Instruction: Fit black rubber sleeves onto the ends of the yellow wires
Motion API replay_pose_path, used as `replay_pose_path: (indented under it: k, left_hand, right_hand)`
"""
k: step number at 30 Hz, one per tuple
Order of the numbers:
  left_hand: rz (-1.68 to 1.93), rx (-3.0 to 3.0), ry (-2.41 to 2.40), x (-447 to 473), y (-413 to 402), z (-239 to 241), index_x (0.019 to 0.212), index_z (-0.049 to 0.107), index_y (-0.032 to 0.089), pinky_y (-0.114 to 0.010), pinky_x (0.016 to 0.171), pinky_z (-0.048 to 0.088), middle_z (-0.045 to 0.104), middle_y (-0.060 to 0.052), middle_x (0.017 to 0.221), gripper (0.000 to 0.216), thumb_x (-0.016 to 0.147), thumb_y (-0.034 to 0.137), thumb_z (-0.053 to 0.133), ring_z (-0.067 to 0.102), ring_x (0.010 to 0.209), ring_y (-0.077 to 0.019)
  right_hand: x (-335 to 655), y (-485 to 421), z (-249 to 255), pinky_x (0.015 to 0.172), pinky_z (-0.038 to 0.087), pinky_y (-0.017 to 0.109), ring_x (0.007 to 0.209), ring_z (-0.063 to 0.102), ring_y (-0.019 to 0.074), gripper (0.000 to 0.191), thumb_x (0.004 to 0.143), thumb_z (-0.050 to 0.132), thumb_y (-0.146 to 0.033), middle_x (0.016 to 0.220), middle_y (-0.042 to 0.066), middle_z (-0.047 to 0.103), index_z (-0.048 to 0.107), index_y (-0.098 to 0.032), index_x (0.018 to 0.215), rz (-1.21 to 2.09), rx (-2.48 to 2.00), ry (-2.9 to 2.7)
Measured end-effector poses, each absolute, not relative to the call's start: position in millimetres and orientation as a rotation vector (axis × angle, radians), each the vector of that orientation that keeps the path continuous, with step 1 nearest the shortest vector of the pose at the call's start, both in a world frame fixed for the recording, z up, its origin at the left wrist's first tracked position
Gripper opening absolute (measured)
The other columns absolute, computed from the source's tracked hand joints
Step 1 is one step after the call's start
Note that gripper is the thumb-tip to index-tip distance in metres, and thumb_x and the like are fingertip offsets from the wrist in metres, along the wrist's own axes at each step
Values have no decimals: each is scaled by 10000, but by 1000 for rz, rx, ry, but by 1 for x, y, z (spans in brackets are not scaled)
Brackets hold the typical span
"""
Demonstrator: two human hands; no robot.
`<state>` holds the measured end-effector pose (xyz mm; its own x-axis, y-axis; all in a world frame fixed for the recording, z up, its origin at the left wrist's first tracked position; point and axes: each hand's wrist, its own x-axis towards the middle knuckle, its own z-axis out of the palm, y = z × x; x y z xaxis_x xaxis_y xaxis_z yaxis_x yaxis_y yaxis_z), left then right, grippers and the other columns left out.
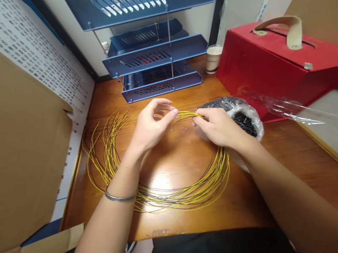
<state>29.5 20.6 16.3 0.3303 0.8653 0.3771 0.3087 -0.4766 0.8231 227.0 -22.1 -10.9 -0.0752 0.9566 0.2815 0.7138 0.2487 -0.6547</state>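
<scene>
A big loose coil of thin yellow and dark wires lies on the wooden table. My right hand is closed around the bundle near one end, and the yellow wire ends stick out leftward from its fingers. Close to those ends, my left hand is curved, with a gap between thumb and forefinger. Its thumb tip is at the wire tips; whether it touches them I cannot tell. The coil's other loose ends fan out at the left. Tiny clear bits lie on the table below the hands.
Right of my right hand is a clear plastic bag of small black pieces. Behind it stand a red box with a beige handle and a paper cup. A blue tiered tray rack is at the back, cardboard at left.
</scene>
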Motion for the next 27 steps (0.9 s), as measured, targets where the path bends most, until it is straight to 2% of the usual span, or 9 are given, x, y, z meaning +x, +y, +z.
replay_pose_path:
  k: [3,7,11,21,27]
  left_hand:
    - [1034,1856,918,32,20,14,1068,635,156,-269,831,501,707,-69,1026,375,759,319,772,650,929,-163]
    - [993,1796,884,33,19,11,1002,636,155,-248,743,496,664,-41,922,289,764,274,749,619,808,-131]
    - [917,1788,873,34,18,10,1015,634,148,-241,680,486,641,-16,840,288,765,253,733,583,703,-110]
    - [966,1995,1007,35,17,10,937,664,139,-238,654,468,664,-22,817,190,757,199,654,572,683,-116]
    - [1002,2082,1050,33,18,10,930,678,149,-243,682,477,679,-23,823,215,727,159,610,594,718,-129]
  right_hand:
    - [226,-23,-10,660,299,298,664,525,165,245,882,441,-254,657,15,600,598,-182,708,468,-1509,-1852]
    - [224,-24,-9,651,298,294,655,521,160,243,880,446,-254,647,10,594,597,-184,703,470,-1492,-1858]
    - [225,-24,-8,649,299,295,655,524,162,235,870,446,-252,647,12,596,594,-183,701,469,-1492,-1853]
    - [226,-24,-9,652,302,295,652,518,158,228,865,446,-251,651,10,594,553,-193,673,473,-1484,-1881]
    - [226,-24,-10,645,297,298,645,511,157,231,862,449,-246,647,12,593,539,-194,656,449,-1496,-1887]
